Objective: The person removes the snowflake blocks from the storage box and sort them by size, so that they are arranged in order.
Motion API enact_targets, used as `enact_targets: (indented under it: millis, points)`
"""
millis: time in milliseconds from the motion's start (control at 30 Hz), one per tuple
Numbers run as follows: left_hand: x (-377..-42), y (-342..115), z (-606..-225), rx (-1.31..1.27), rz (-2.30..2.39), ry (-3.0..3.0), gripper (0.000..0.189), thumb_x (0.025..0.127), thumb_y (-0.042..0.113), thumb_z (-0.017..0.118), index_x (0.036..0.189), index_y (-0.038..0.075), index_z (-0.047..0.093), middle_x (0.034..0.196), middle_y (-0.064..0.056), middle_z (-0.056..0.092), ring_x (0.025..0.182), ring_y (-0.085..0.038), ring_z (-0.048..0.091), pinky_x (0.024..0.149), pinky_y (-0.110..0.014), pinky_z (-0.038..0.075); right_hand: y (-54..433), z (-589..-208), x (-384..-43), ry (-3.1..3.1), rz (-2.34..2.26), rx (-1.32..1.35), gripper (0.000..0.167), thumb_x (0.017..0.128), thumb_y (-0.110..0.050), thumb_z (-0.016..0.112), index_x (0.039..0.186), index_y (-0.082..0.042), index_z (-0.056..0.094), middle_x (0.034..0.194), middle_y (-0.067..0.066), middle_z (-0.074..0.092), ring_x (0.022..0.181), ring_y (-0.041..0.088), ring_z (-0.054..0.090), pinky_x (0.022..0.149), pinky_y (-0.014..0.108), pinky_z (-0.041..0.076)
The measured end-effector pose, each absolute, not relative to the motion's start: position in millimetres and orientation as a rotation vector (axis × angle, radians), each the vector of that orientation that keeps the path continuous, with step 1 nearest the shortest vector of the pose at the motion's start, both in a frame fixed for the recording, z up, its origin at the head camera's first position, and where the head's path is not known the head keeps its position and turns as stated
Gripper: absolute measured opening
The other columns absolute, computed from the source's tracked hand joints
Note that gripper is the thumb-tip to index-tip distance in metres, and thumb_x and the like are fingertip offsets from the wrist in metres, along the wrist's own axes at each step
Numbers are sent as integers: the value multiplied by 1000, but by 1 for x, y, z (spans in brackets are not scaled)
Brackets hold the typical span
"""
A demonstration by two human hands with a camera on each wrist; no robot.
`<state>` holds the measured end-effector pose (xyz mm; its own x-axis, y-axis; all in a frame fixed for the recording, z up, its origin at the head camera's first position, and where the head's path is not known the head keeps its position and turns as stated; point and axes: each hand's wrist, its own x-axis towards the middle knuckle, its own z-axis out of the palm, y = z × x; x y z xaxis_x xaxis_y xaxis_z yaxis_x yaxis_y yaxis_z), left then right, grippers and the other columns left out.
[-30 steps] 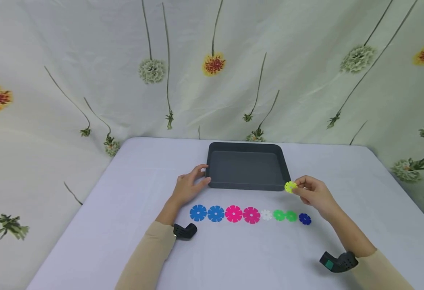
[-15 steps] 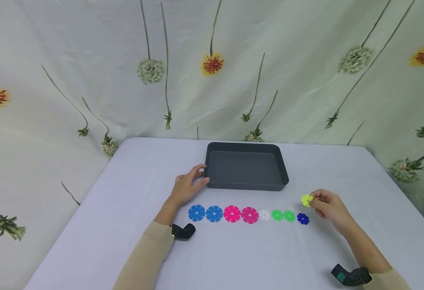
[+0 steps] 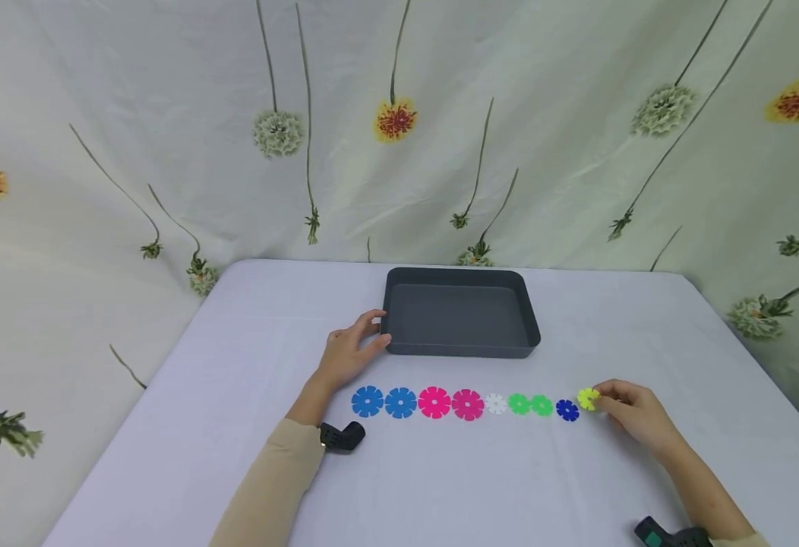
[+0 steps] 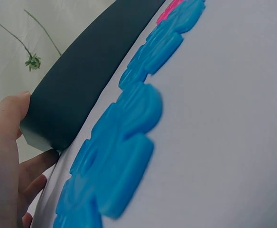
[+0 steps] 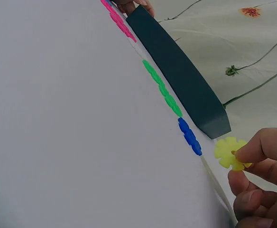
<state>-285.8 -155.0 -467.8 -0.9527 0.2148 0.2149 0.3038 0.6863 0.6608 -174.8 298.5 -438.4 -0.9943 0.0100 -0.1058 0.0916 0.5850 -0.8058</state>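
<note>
My right hand (image 3: pixel 635 414) pinches a small yellow flower-shaped disc (image 3: pixel 587 399) between thumb and fingers. The right wrist view shows the disc (image 5: pixel 229 153) tilted up, its notched rim facing out. Just left of it a dark blue disc (image 3: pixel 566 410) lies flat on the table. The row continues leftward with two green discs (image 3: pixel 530 405), a white one (image 3: pixel 496 403), two pink ones (image 3: pixel 450 403) and two light blue ones (image 3: pixel 383 402). With thumb and fingers spread, my left hand (image 3: pixel 348 357) touches the left side of a dark grey tray (image 3: pixel 461 351).
The tray stands behind the row on a white-covered table (image 3: pixel 481 479). A flower-printed cloth (image 3: pixel 563 182) hangs at the back. Black cameras (image 3: pixel 343 437) are strapped on both wrists.
My right hand has carried the yellow disc from the tray's front right corner rightward and toward me, down beside the dark blue disc. The left hand stays at the tray.
</note>
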Motion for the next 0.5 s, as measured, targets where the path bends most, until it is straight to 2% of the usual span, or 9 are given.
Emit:
enact_targets:
  millis: [167,333,500]
  points:
    - [-286,-155,-466,-423,-1138,-2771,55,95,51,55,142,24,45,132,-12,61,128,-33,51,105,-55,19,302,-440,-171,2774,-1238,107,32,97,-18,58,113,9,63,108,18,65,90,22,55,67,25,48]
    - [-286,-155,-466,-424,-1132,-2774,55,95,50,55,142,24,45,132,-12,60,128,-33,51,106,-56,18,304,-442,-169,2792,-1180,109,35,96,-18,59,115,11,63,113,24,65,100,32,59,72,29,49]
    - [-286,-155,-467,-420,-1126,-2779,55,95,51,55,142,25,45,132,-12,60,129,-33,50,106,-56,18,304,-446,-169,2809,-1180,96,35,95,-18,62,118,8,64,107,19,68,94,28,62,70,27,50]
